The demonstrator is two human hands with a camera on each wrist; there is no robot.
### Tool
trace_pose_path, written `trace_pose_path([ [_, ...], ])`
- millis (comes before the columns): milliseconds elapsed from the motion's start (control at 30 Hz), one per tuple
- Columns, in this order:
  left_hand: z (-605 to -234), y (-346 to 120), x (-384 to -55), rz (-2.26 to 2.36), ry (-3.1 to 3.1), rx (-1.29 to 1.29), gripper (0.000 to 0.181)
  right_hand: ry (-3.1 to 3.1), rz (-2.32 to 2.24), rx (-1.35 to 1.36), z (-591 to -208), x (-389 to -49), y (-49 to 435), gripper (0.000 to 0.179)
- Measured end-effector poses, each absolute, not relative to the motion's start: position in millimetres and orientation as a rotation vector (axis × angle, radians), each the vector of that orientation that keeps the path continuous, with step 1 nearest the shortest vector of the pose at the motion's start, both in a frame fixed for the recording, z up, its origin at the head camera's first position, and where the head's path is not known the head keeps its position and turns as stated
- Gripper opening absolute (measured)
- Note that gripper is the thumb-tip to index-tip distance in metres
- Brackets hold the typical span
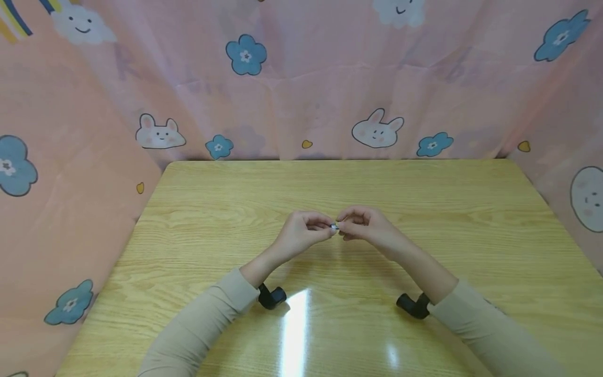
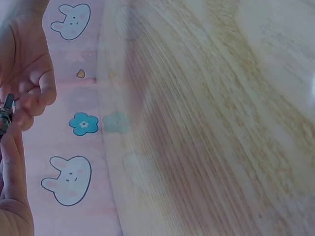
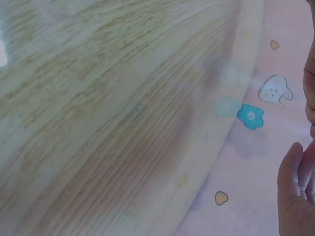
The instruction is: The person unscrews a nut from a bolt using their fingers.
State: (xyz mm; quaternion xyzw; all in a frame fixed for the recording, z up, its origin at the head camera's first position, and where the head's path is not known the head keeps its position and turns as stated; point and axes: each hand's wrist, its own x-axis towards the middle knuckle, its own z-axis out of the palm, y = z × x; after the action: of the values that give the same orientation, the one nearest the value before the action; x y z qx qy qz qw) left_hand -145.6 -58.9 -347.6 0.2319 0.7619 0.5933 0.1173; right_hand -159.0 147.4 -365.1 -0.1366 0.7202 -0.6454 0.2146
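A small silvery metal part (image 1: 334, 226) with a dark end is held between the two hands above the middle of the table. From the left, the left hand (image 1: 303, 230) pinches it between thumb and fingers. The right hand (image 1: 367, 226) meets it from the other side, with thumb and fingertips at its right end. In the left wrist view the metal part (image 2: 6, 115) shows a dark shaft and a shiny body, partly cut off by the frame edge. In the right wrist view the right hand (image 3: 295, 196) appears at the edge, and the part is hidden.
The wood-grain table (image 1: 212, 199) reflects bright light near its front. A pink curtain (image 1: 306, 94) with printed rabbits, clouds and flowers stands behind and at both sides. Black wrist mounts (image 1: 271, 297) stick out below the forearms, which wear beige sleeves (image 1: 207, 314).
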Motion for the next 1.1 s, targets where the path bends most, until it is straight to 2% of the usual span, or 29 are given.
trace_pose_path([
  [133, -347.2, -59.4, -145.6, 1.738, 2.225, 0.679, 0.015, 2.011, -1.778, -0.371, -363.3, -158.7, 149.0, 0.034],
  [400, -346.9, -59.6, -145.7, 1.739, 2.223, 0.677, 0.016, 1.995, -1.814, -0.304, -363.7, -158.6, 148.2, 0.023],
  [567, -348.2, -59.7, -145.5, 1.735, 2.230, 0.691, 0.015, 2.037, -1.805, -0.363, -364.8, -157.0, 150.7, 0.028],
  [833, -349.1, -59.6, -144.4, 1.748, 2.215, 0.700, 0.015, 1.996, -1.808, -0.305, -364.7, -155.9, 150.9, 0.021],
  [1000, -348.8, -60.0, -144.3, 1.747, 2.218, 0.689, 0.015, 2.050, -1.790, -0.351, -365.2, -155.9, 152.4, 0.029],
  [1100, -349.0, -59.6, -144.5, 1.742, 2.226, 0.701, 0.015, 2.044, -1.779, -0.330, -365.5, -156.3, 151.8, 0.028],
])
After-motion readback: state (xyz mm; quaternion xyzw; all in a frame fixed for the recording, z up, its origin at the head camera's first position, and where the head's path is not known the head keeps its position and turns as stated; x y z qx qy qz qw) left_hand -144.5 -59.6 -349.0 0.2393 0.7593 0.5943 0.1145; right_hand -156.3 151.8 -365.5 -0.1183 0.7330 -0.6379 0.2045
